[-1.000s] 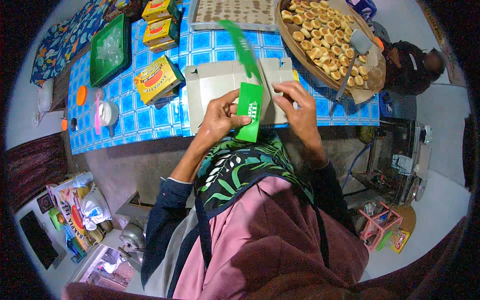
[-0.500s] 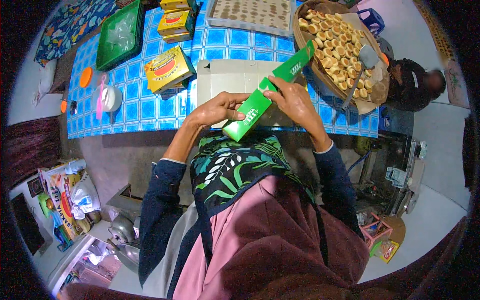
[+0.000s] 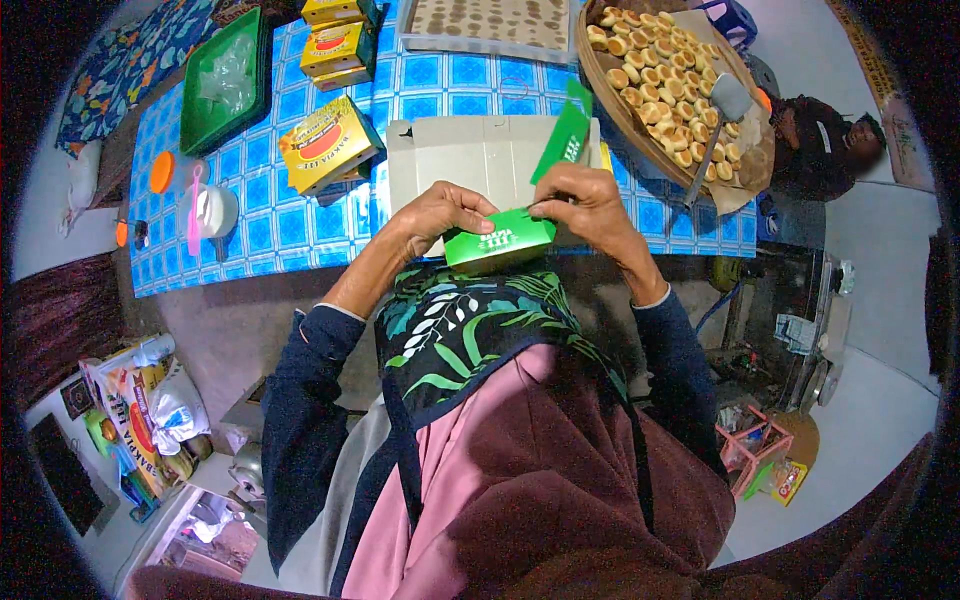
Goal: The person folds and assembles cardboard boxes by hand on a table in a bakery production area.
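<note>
A partly folded cardboard box (image 3: 430,150) lies at the table's front edge, its pale inside facing up. Its green near side (image 3: 500,245) hangs toward my apron, and a green flap (image 3: 566,140) sticks up beyond my right hand. My left hand (image 3: 445,212) is closed on the left part of the green side, the thumb lying on its face. With thumb and fingers pinched, my right hand (image 3: 585,200) grips the right corner of that side. The fingertips behind the cardboard are hidden.
To the right, a round woven tray (image 3: 590,75) holds many round pastries and a metal spatula (image 3: 730,97). Yellow boxes (image 3: 330,145), a green basket (image 3: 190,110) and a white jar (image 3: 218,212) stand left. A pale tray (image 3: 490,46) lies behind. Someone sits at the far right.
The green side has swung from slanting to nearly level and lower, with both hands still on it. The right flap now stands steeper. The view has shifted slightly.
</note>
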`<action>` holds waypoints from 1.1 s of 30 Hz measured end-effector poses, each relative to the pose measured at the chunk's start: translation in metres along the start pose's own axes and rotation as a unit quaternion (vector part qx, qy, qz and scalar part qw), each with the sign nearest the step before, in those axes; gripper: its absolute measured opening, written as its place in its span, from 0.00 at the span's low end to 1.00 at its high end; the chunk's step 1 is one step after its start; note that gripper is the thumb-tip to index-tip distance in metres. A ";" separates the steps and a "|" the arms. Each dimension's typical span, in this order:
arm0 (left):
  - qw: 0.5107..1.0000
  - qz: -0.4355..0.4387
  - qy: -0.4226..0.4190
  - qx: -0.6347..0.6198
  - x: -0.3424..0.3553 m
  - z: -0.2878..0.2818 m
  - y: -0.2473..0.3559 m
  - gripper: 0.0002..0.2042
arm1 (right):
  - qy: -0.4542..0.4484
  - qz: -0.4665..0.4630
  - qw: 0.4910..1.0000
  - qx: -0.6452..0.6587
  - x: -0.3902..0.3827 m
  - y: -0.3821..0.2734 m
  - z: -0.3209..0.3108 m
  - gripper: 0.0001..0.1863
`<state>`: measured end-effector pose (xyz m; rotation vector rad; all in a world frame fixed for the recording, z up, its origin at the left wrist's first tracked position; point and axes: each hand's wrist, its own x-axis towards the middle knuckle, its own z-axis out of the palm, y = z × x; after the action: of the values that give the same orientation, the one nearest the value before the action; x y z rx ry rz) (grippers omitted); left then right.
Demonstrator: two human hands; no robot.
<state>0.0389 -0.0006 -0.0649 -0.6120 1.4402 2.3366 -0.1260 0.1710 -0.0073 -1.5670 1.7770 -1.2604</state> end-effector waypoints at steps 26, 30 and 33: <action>1.000 0.001 0.022 0.003 -0.008 0.010 -0.003 0.06 | -0.154 -0.063 0.973 -0.161 0.011 -0.020 0.029 0.08; 0.999 -0.018 0.029 0.003 -0.008 0.014 -0.005 0.06 | -0.164 -0.080 0.970 -0.160 0.008 -0.016 0.034 0.07; 1.000 -0.017 0.015 0.011 -0.012 0.018 0.001 0.07 | -0.193 -0.070 0.964 -0.167 0.011 -0.018 0.023 0.07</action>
<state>0.0453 0.0145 -0.0503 -0.6620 1.4551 2.2909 -0.1007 0.1544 -0.0007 -1.9936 1.7037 -0.6642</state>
